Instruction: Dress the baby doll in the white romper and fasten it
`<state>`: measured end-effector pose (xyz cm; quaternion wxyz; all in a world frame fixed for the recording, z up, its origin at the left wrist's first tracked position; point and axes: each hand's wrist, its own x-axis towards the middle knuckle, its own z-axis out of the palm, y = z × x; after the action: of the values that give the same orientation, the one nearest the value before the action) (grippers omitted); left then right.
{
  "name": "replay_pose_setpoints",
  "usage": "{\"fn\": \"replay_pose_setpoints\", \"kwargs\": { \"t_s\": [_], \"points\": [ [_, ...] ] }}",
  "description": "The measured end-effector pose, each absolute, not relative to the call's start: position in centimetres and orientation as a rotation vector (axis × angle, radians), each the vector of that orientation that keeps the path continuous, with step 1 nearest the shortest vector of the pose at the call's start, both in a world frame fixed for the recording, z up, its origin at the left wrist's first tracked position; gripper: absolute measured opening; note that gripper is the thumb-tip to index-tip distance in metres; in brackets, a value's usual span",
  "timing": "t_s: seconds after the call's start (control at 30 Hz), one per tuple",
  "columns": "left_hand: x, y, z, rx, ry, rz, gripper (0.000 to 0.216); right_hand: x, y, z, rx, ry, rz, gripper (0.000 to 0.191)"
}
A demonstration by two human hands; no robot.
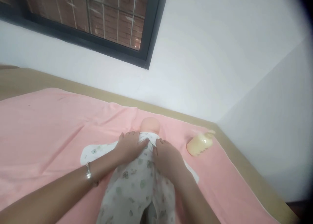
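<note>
A baby doll (150, 124) lies on its back on a pink towel (44, 126), its bald head pointing away from me. It wears a white printed sleepsuit (133, 185). My left hand (129, 146) lies flat on the doll's chest near the collar, fingers stretched out. My right hand (167, 159) rests on the other side of the chest, fingers together and pressed on the cloth. A silver bracelet (88, 172) sits on my left wrist.
A pale yellow pump bottle (199, 144) lies on its side on the towel, right of the doll's head. The towel covers a tan surface (246, 172) set against white walls in a corner. A dark-framed barred window (97, 19) is above.
</note>
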<state>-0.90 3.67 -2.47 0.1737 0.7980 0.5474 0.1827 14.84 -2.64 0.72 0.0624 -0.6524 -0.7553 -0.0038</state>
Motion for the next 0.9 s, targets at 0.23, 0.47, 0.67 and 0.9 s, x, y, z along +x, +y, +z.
{"fn": "replay_pose_setpoints", "kwargs": {
  "t_s": [0.23, 0.47, 0.67, 0.9],
  "points": [
    [-0.7, 3.5, -2.9, 2.253, 1.586, 0.658, 0.038, 15.5, 0.0, -1.1, -2.083, -1.993, 0.247, 0.042],
    [-0.8, 3.5, -3.2, 2.179, 1.616, 0.677, 0.035, 16.0, 1.5, -3.5, -2.094, -1.807, 0.22, 0.043],
    [-0.8, 3.7, -3.5, 2.187, 1.6, 0.715, 0.036, 15.9, 1.4, -3.8, -2.063, -1.754, 0.169, 0.041],
    [-0.8, 3.8, -3.7, 2.183, 1.605, 0.711, 0.036, 16.0, 1.4, -4.1, -2.029, -1.739, 0.151, 0.041]
  ]
}}
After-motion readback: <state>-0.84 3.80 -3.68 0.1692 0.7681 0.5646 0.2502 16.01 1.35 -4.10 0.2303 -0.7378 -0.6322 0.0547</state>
